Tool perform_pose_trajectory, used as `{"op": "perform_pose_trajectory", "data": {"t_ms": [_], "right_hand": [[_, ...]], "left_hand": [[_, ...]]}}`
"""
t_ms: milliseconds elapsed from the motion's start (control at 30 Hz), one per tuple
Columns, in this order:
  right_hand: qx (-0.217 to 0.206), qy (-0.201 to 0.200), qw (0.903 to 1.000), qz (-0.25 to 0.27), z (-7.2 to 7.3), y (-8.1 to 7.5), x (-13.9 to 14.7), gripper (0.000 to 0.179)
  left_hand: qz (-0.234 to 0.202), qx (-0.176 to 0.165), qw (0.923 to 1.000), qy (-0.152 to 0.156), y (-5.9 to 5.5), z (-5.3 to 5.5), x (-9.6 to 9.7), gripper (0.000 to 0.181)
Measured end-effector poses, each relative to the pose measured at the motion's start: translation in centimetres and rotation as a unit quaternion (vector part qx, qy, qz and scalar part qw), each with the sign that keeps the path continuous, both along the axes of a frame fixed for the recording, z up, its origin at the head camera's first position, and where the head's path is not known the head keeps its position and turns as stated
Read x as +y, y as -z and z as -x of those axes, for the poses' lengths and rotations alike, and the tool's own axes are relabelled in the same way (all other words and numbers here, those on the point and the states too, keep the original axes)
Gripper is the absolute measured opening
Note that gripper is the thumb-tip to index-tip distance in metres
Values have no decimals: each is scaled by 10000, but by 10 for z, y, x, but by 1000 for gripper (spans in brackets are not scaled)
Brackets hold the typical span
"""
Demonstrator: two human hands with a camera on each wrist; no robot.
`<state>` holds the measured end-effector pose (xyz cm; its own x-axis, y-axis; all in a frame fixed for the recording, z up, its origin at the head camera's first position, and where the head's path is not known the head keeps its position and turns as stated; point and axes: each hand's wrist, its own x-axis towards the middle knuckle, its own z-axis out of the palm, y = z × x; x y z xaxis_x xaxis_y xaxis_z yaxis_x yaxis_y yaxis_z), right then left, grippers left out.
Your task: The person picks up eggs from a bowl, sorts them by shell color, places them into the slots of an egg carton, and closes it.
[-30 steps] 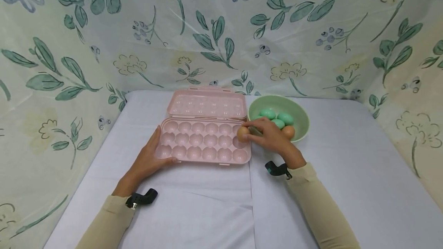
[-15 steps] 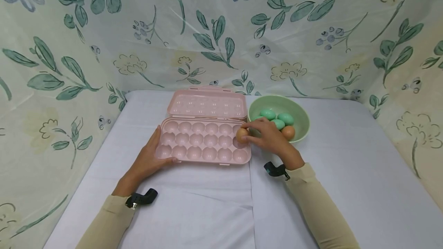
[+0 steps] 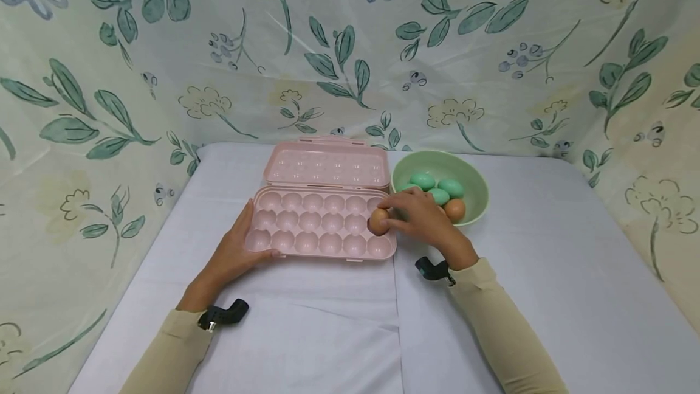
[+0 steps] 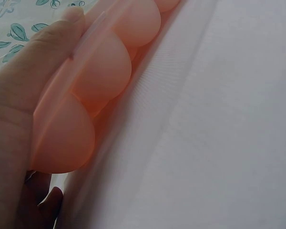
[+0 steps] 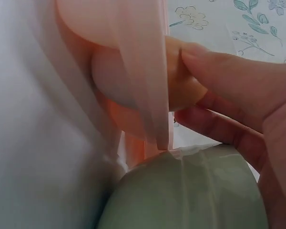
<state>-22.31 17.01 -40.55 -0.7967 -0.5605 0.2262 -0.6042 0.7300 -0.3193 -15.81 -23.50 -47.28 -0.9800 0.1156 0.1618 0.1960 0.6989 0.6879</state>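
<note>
A pink plastic egg carton (image 3: 321, 231) lies with its lid open on the white cloth. My left hand (image 3: 236, 242) grips its left end. In the left wrist view the thumb (image 4: 52, 47) lies along the rim and the other fingers reach underneath. My right hand (image 3: 418, 214) pinches a brown egg (image 3: 378, 222) between thumb and fingers at the right-end cup of the middle row. From the right wrist view, the egg (image 5: 178, 81) shows just above the carton rim (image 5: 155, 81). The other cups in view hold no eggs; the back right one is partly hidden.
A light green bowl (image 3: 474, 184) stands against the carton's right side, with several green eggs (image 3: 451, 188) and a brown egg (image 3: 455, 210) inside. The opened lid (image 3: 327, 164) lies behind the cups. A floral curtain (image 3: 350, 47) hangs behind the table.
My right hand has moved slightly left with the brown egg, which now sits lower over the right-end middle cup. The left hand keeps its hold on the carton.
</note>
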Motion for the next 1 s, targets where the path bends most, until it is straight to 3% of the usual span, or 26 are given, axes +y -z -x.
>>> {"op": "perform_pose_trajectory", "data": {"t_ms": [233, 533, 733, 900, 1000], "right_hand": [[269, -24, 9993, -275, -3, -1, -2, 34], [182, -37, 9997, -129, -3, -1, -2, 34], [110, -382, 9984, 402, 1, -1, 2, 30], [-60, -584, 9916, 1150, 4, -3, 8, 28], [47, -615, 9880, 1418, 5, -4, 11, 27]], "left_hand": [[21, 22, 10000, -12, 1, -1, 1, 131], [35, 57, 10000, -11, 1, 0, 0, 132], [29, 85, 10000, 35, 1, 0, 1, 132], [32, 111, 9999, 33, 0, 1, 1, 132], [-10, 103, 9999, 9, 0, 1, 1, 132]]}}
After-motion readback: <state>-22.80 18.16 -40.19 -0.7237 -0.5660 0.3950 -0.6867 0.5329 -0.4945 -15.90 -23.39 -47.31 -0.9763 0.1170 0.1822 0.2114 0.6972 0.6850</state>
